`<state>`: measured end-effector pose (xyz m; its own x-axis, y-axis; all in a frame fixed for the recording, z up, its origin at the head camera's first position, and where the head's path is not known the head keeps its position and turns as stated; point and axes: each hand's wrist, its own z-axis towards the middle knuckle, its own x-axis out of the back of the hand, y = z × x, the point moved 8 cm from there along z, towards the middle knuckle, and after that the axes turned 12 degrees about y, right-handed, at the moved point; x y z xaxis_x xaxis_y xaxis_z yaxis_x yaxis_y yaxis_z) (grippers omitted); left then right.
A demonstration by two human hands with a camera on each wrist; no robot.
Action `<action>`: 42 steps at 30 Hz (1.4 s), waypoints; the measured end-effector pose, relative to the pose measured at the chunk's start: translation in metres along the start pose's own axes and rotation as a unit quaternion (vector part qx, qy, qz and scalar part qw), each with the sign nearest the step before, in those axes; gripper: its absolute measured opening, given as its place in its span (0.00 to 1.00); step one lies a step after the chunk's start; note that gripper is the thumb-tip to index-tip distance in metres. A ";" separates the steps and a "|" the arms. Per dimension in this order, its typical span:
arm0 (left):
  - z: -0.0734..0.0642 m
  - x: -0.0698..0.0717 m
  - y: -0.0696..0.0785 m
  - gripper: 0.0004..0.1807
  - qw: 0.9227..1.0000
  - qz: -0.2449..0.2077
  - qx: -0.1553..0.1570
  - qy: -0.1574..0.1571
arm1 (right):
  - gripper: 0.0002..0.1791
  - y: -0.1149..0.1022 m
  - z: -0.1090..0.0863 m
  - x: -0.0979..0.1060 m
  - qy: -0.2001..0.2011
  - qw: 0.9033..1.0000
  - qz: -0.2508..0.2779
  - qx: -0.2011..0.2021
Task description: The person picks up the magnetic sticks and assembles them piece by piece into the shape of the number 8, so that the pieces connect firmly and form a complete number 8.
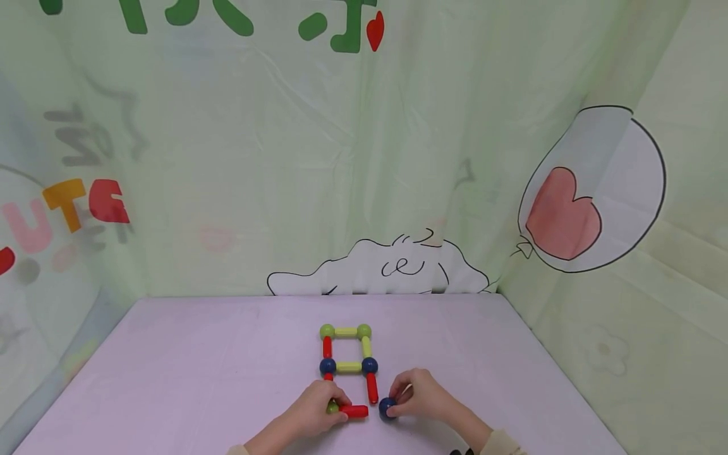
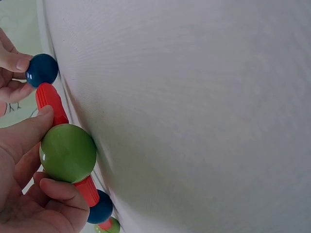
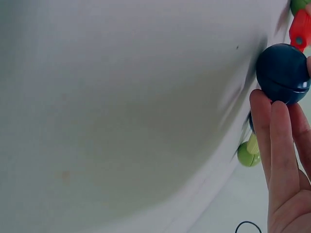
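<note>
On the table a ball-and-rod frame has two green balls at its far corners, such as the far-left green ball [image 1: 327, 331]. Nearer are two blue balls, one of them the frame's right blue ball [image 1: 370, 365]. Red rods run toward me from both blue balls. My left hand [image 1: 315, 407] grips a near green ball [image 2: 69, 153] and the red rod [image 1: 355, 412] that sticks out rightward from it. With thumb and fingertips, my right hand [image 1: 423, 397] pinches a separate blue ball [image 1: 387, 408], just right of that rod's end. The right red rod [image 1: 372, 387] ends close by.
Yellow rods, such as the middle yellow rod [image 1: 349, 366], join parts of the frame. The pale table [image 1: 188, 366] meets a printed curtain [image 1: 239, 158] at the back and sides. A small dark object [image 1: 462, 452] shows at the bottom edge by the right sleeve.
</note>
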<state>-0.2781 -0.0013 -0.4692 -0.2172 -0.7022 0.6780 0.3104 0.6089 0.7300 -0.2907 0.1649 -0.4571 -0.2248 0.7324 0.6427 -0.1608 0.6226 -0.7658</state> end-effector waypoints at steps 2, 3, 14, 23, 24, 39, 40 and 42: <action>0.000 0.000 0.000 0.07 1.000 0.001 -0.003 0.001 | 0.10 -0.003 0.000 -0.004 -0.005 1.000 0.004 0.001; 0.000 0.000 0.000 0.07 1.000 0.001 -0.002 0.001 | 0.10 -0.004 0.000 -0.006 -0.007 1.000 0.006 0.000; 0.000 0.001 0.004 0.07 1.000 0.008 -0.017 0.007 | 0.09 -0.011 -0.001 -0.014 -0.012 1.000 0.023 0.000; -0.001 0.002 0.005 0.07 1.000 0.009 -0.012 0.001 | 0.10 -0.010 -0.002 -0.016 -0.016 0.999 0.029 -0.001; -0.002 0.001 0.005 0.07 1.000 0.005 -0.008 -0.001 | 0.10 -0.010 -0.002 -0.016 -0.016 0.999 0.028 -0.001; -0.004 -0.001 0.003 0.08 1.000 0.003 -0.010 -0.010 | 0.09 -0.012 -0.005 -0.017 -0.020 0.999 0.030 0.004; -0.004 -0.001 0.003 0.08 1.000 0.003 -0.013 -0.010 | 0.09 -0.013 -0.006 -0.017 -0.020 0.999 0.029 0.004; -0.004 0.000 0.003 0.09 1.000 0.000 -0.017 -0.010 | 0.09 -0.013 -0.006 -0.017 -0.019 0.999 0.028 0.004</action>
<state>-0.2733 -0.0008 -0.4675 -0.2345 -0.6943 0.6804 0.3413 0.5966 0.7264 -0.2792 0.1463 -0.4581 -0.2699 0.7553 0.5972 -0.1536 0.5785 -0.8011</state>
